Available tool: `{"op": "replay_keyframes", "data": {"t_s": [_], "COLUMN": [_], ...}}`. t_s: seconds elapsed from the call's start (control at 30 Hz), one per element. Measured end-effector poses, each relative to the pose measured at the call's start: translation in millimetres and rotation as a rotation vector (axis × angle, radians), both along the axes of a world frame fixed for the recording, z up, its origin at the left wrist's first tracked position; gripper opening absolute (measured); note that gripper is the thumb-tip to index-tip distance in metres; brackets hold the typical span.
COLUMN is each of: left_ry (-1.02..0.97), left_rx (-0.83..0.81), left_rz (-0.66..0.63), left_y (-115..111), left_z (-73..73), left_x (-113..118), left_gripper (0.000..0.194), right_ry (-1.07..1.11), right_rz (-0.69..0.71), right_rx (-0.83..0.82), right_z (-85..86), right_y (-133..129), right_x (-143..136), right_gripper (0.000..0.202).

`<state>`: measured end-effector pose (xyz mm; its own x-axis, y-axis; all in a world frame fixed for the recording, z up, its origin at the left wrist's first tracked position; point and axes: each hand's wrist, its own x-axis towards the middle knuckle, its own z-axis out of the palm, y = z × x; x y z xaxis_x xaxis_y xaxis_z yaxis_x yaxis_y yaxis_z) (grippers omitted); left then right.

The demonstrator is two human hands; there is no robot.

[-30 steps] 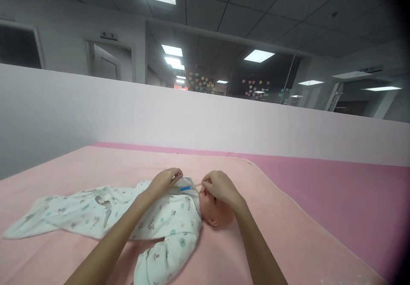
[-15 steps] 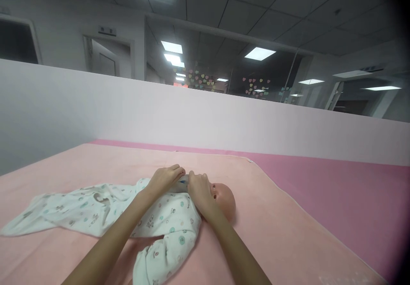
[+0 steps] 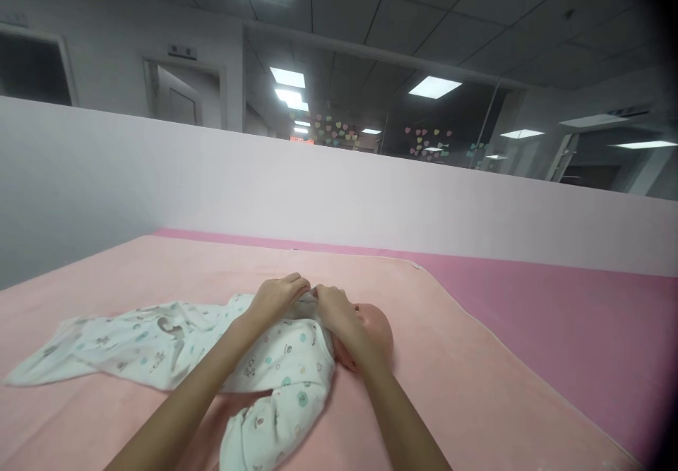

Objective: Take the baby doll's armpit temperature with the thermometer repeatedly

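A baby doll (image 3: pixel 377 330) lies on its back on a pink blanket, its head toward the right. It wears a white garment (image 3: pixel 289 358) with small printed figures, one sleeve spread toward me. At the garment's neck, my left hand (image 3: pixel 278 299) pinches the edge of the fabric. Close beside it, my right hand (image 3: pixel 335 308) has its fingers closed on the same collar edge and hides part of the doll's face. Both sets of fingertips nearly meet over the doll's chest.
The pink blanket (image 3: pixel 450 386) covers most of the surface, with a darker pink mat (image 3: pixel 530 301) along its back and right. Behind stands a low white wall (image 3: pixel 339 195), with windows and a doorway beyond.
Both hands have drawn slightly closer together at the collar, and the gap showing between them has narrowed. My right hand has shifted a little. The view has moved slightly.
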<state>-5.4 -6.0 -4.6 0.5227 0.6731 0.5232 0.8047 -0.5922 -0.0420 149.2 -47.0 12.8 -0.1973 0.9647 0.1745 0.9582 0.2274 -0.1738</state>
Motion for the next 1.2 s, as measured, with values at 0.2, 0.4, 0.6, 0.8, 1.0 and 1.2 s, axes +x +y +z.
{"op": "replay_keyframes", "data": {"t_s": [0.2,0.4,0.6,0.8,1.0,1.2], "left_ry": [-0.052,-0.076,-0.08,-0.08,-0.08,-0.059], "left_rx": [-0.013,-0.004,-0.02,-0.025,-0.021,-0.024], "left_rz": [-0.021,-0.015,-0.019,-0.029,-0.023,0.002], "left_y": [1.3,2.5,2.3,4.2,4.3,2.7], "left_z": [-0.9,0.2,-0.2,-4.3,-4.2,-1.2], "left_x": [-1.3,-4.8,-4.9,-3.8,-4.3,-5.5], "left_gripper": [0.033,0.035,0.035,0.034,0.032,0.032], "right_ry": [-0.158,-0.193,-0.228,-0.292,-0.349,-0.332], "right_rz": [-0.061,-0.077,-0.047,-0.038,0.025,0.009], "right_rx": [0.022,0.068,0.067,0.091,0.125,0.119], "right_z": [-0.6,1.2,-6.3,-17.1,-19.1,-14.6], "right_y": [0.5,2.7,2.3,4.9,9.2,8.2], "right_x": [-8.0,-3.5,-7.2,-12.1,-14.3,-7.5], "right_gripper": [0.017,0.017,0.015,0.02,0.015,0.017]}}
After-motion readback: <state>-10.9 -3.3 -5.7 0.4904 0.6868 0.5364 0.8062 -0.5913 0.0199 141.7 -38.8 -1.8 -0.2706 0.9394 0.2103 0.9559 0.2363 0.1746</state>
